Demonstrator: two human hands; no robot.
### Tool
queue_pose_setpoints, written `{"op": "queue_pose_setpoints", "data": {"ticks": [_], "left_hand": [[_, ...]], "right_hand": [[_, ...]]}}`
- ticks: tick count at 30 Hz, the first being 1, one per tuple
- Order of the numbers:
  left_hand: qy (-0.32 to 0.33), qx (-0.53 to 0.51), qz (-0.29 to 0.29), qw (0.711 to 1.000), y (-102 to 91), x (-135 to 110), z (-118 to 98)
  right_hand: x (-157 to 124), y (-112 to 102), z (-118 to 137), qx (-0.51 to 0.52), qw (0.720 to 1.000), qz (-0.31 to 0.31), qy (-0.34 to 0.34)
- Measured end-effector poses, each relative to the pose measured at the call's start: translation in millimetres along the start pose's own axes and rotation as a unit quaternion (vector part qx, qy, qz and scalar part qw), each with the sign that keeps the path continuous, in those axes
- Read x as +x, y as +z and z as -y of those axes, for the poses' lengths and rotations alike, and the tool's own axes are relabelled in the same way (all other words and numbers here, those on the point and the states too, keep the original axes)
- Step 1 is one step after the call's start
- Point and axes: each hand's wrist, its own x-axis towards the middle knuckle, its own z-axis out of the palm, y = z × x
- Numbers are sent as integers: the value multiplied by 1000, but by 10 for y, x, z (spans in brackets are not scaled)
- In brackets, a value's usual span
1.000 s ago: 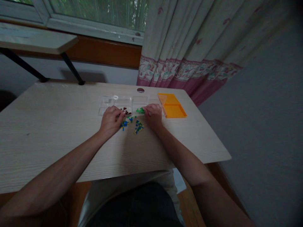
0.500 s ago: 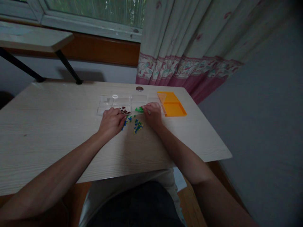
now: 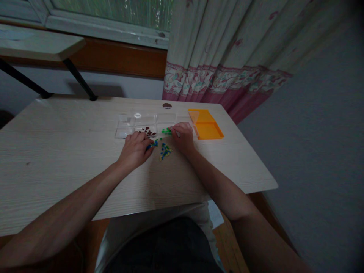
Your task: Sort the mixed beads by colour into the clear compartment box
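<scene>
Left hand: curled knuckles-up, fingertips set on the blue edge of the loose beads; whether a bead is pinched cannot be told.
Loose beads: heaped on the table between the two hands, just short of the clear tray.
Scatter risk: the heap could be swept apart by a sliding wrist, and beads could be rolled over the near edge.
Right hand: fingertips drawn together at the green pieces; a held piece cannot be made out.
Mixing risk: green could be dropped among the brown pieces one compartment over.
Tray risk: the light tray could be nudged against the orange lid.
Writing: none can be read; no brand or label is seen.
</scene>
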Motion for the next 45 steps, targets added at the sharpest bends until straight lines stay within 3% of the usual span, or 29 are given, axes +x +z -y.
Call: {"op": "queue_pose_setpoints", "data": {"ticks": [30,45], "left_hand": [[-10,-31,-2,999,15,5,-23],[-12,6,-2,1000,-19,10,-50]], "right_hand": [[9,14,-13,-5,1000,9,-9],[7,28,-37,-10,1000,22,-8]]}}
